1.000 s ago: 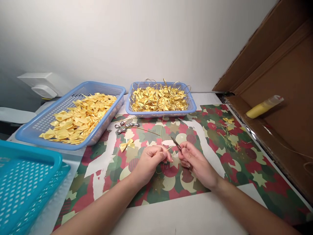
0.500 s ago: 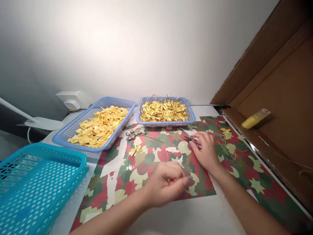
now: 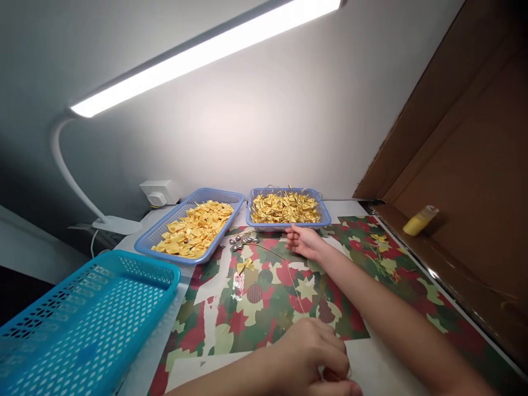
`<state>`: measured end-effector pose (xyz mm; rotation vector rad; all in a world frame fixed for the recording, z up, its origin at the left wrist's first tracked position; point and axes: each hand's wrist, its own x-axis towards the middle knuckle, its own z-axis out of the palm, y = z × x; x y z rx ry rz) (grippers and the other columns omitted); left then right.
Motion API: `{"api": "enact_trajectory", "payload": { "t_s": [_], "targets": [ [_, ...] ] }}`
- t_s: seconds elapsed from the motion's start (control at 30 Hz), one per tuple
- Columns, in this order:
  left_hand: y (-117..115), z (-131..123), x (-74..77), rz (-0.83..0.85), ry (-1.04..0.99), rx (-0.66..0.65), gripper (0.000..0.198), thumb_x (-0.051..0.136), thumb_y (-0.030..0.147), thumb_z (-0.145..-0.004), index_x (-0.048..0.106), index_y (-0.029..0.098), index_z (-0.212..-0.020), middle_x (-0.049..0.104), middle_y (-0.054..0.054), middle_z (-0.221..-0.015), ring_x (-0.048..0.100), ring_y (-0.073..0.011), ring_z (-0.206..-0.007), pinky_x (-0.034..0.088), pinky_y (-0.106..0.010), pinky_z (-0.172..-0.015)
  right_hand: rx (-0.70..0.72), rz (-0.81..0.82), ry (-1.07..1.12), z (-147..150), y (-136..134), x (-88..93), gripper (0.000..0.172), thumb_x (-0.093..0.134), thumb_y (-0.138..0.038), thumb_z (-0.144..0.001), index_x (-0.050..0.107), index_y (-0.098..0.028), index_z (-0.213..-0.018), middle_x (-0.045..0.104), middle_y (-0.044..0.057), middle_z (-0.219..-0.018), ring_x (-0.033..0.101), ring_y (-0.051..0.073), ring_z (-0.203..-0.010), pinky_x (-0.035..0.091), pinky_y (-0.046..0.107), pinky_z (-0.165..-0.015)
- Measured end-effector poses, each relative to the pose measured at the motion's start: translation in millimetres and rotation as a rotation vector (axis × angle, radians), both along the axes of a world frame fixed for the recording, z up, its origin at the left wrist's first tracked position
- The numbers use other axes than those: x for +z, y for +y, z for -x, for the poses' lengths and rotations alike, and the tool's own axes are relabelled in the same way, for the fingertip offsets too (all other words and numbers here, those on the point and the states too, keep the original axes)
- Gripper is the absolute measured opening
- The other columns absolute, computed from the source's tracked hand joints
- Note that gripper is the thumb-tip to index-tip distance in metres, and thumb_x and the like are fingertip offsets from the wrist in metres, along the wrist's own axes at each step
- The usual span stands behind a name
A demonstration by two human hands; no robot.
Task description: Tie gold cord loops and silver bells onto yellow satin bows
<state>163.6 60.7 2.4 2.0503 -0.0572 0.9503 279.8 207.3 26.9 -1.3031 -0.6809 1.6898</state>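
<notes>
My right hand (image 3: 303, 241) is stretched far forward and rests on the patterned paper (image 3: 264, 297) just in front of the small blue basket (image 3: 289, 208) of gold bows with loops. Its fingers are curled on a thin gold string (image 3: 293, 280) that runs back toward me. My left hand (image 3: 313, 355) is near the bottom edge, closed in a pinch on the near end of that string. A single gold bow (image 3: 245, 266) lies on the paper left of the string. Small silver pieces (image 3: 243, 241) lie near the baskets.
A larger blue basket (image 3: 193, 231) of flat gold bows stands at the left. A turquoise basket (image 3: 82, 324) sits at the near left. A lit desk lamp (image 3: 198, 55) arches overhead. A cardboard box wall (image 3: 462, 181) with a yellow glue tube (image 3: 418, 221) stands at the right.
The view has tilted up and the lamp has come into sight. My right hand has reached forward to the small basket. My left hand has drawn back toward me.
</notes>
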Motion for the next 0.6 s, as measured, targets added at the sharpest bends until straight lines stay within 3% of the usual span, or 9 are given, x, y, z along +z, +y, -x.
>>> {"api": "enact_trajectory", "payload": {
  "t_s": [0.17,0.27,0.37,0.47,0.6],
  "targets": [
    [-5.9,-0.4,-27.3,-0.143,0.173,-0.108,0.042,0.045,0.037,-0.096,0.039,0.022,-0.058,0.06,-0.001,-0.055,0.053,-0.0119,-0.054,0.04,-0.025,-0.056,-0.052,-0.048,0.105,-19.6,-11.7,12.2,0.025,0.05,-0.034,-0.098,0.057,-0.011,-0.091,0.049,-0.005,-0.066,0.041,0.003,-0.047,0.038,0.015,-0.044],
    [-14.1,-1.8,-48.4,-0.208,0.299,-0.133,0.035,0.044,0.035,-0.097,0.052,0.023,-0.066,0.069,-0.002,-0.07,0.062,-0.0118,-0.065,0.041,-0.023,-0.058,-0.102,-0.125,0.13,-38.8,-17.7,34.8,0.027,0.041,-0.026,-0.102,0.05,-0.014,-0.079,0.03,-0.009,-0.053,0.023,0.003,-0.038,0.027,0.014,-0.037],
    [-22.0,-3.9,-63.0,-0.279,0.361,-0.133,0.024,0.052,0.032,-0.094,0.059,0.024,-0.073,0.073,-0.001,-0.083,0.066,-0.0112,-0.074,0.041,-0.021,-0.056,-0.17,-0.221,0.118,-65.4,-21.0,65.4,0.031,0.03,-0.018,-0.102,0.045,-0.017,-0.075,0.023,-0.008,-0.05,0.019,0.004,-0.037,0.026,0.012,-0.036],
    [-27.5,-6.3,-68.7,-0.405,0.386,-0.132,0.012,0.058,0.023,-0.09,0.061,0.024,-0.078,0.075,0.001,-0.088,0.068,-0.0113,-0.079,0.041,-0.022,-0.054,-0.238,-0.302,0.064,-97.4,-24.0,93.1,0.033,0.028,-0.016,-0.101,0.044,-0.017,-0.073,0.022,-0.008,-0.049,0.019,0.005,-0.037,0.025,0.012,-0.036],
    [-32.5,-6.4,-66.4,-0.5,0.384,-0.147,0.004,0.06,0.02,-0.088,0.059,0.023,-0.085,0.076,-0.001,-0.095,0.069,-0.012,-0.089,0.045,-0.022,-0.057,-0.301,-0.408,-0.048,-138.4,-30.1,117.0,0.028,0.035,-0.013,-0.098,0.05,-0.017,-0.074,0.023,-0.008,-0.048,0.017,0.005,-0.037,0.025,0.013,-0.035]
  ]
}}
